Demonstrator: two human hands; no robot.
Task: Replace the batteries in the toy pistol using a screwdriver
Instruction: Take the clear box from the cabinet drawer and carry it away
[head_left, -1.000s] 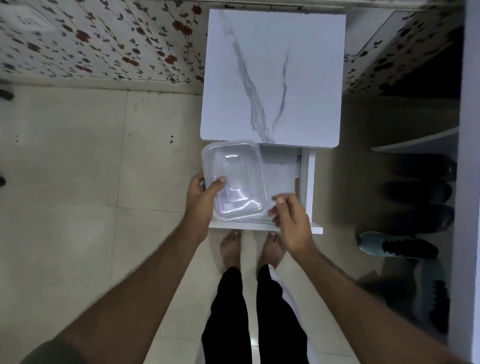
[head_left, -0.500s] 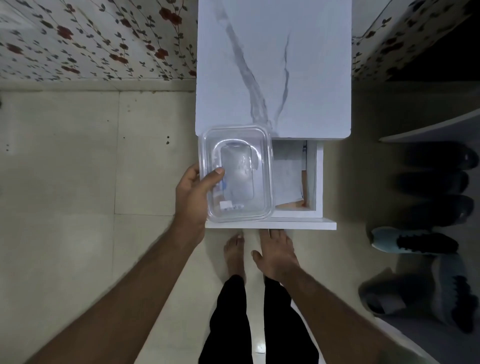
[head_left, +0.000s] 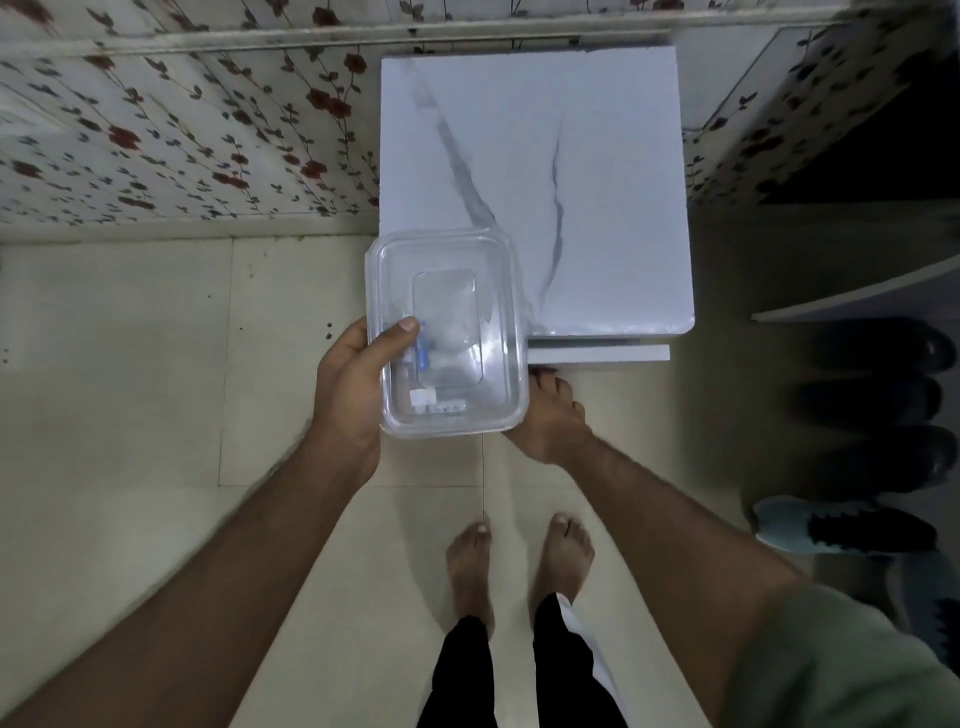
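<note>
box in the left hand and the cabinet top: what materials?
Lidded box: clear, glossy plastic by the look; small items inside and the floor show through it, and it glints. Left hand grips its edge. Cabinet top: white with grey veins, smooth; marble or a marble-print laminate, cannot tell which.

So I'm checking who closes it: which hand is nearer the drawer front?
Right. The right hand touches the drawer front; the left hand holds the clear container beside it.

Count, head view:
1 clear lidded box (head_left: 447, 332), 1 marble worktop (head_left: 597, 156), 2 hands, 4 shoes at 3 o'clock.
</note>
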